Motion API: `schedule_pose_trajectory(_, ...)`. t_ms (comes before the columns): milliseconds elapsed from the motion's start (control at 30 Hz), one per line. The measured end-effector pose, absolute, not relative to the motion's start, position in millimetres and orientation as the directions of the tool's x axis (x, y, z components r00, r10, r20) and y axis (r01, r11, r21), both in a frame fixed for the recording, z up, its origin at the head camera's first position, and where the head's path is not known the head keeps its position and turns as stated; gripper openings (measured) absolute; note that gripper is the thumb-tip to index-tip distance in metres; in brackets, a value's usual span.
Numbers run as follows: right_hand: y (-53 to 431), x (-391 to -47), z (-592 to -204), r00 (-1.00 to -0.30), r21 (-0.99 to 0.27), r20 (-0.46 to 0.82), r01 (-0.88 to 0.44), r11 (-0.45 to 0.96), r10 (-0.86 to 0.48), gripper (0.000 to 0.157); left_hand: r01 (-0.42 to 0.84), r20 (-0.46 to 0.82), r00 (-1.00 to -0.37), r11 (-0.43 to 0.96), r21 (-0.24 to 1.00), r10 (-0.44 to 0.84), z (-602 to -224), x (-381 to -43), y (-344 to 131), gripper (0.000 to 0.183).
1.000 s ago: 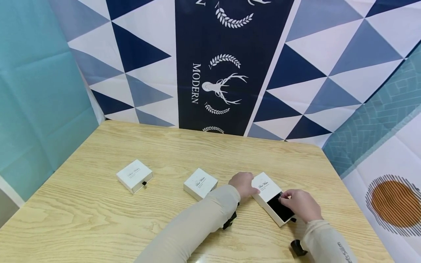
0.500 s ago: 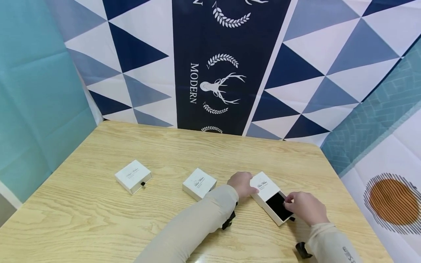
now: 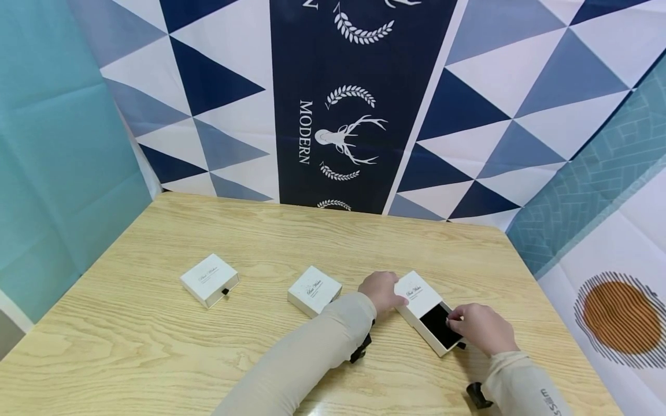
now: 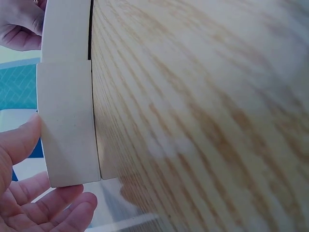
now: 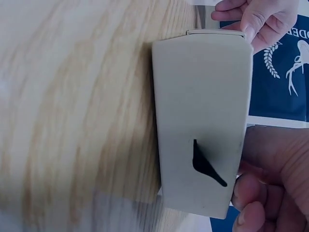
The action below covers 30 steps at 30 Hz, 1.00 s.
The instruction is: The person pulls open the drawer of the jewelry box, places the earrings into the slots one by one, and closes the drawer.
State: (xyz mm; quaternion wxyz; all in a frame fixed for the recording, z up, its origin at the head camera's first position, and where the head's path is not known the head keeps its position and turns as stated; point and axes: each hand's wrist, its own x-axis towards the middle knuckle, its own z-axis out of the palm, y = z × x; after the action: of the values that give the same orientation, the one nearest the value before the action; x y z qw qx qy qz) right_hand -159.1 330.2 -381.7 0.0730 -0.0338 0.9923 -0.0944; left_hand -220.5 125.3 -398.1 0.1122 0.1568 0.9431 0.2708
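Observation:
A small white gift box (image 3: 417, 290) with dark lettering stands at the right of the table, its drawer (image 3: 430, 341) pulled partway out toward me. Black lining (image 3: 436, 323) shows inside the drawer. My left hand (image 3: 382, 292) grips the outer sleeve, thumb on top and fingers at the far end in the left wrist view. Over the drawer's right side, my right hand (image 3: 485, 329) has its fingers bent, thumb and fingertips close together at the lining. I cannot tell whether they pinch something. A black pull tab (image 5: 205, 164) sticks out of the drawer front.
Two similar white boxes stand closed on the wooden table (image 3: 156, 346): one (image 3: 314, 290) beside my left forearm, partly covered by it, and another (image 3: 210, 280) farther left, with a black tab. A patterned cloth (image 3: 333, 115) hangs behind the table.
My right hand has shifted slightly right across the drawer lining, so more of the black shows. The left hand stays on the sleeve. The whole view has drifted a little.

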Motion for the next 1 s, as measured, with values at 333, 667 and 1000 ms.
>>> schedule_pose_trajectory(333, 328.5, -160.6, -378.3, -0.985, -0.178, -0.129, -0.093, 0.980, -0.117, 0.011, 0.240, -0.121, -0.927, 0.809, 0.537, 0.355, -397.9, -220.6, 123.9, 0.050)
schedule_pose_trajectory(667, 326.1, -162.2, -379.3, -0.983, -0.178, -0.152, -0.075, 0.981, -0.103, 0.010, 0.215, -0.142, -0.928, 0.806, 0.552, 0.345, -398.7, -222.5, 123.9, 0.050)
schedule_pose_trajectory(1000, 329.1, -161.7, -382.8, -0.984, -0.175, -0.158, -0.054, 0.983, -0.083, 0.010, 0.225, -0.135, -0.925, 0.800, 0.557, 0.354, -402.4, -222.4, 128.6, 0.048)
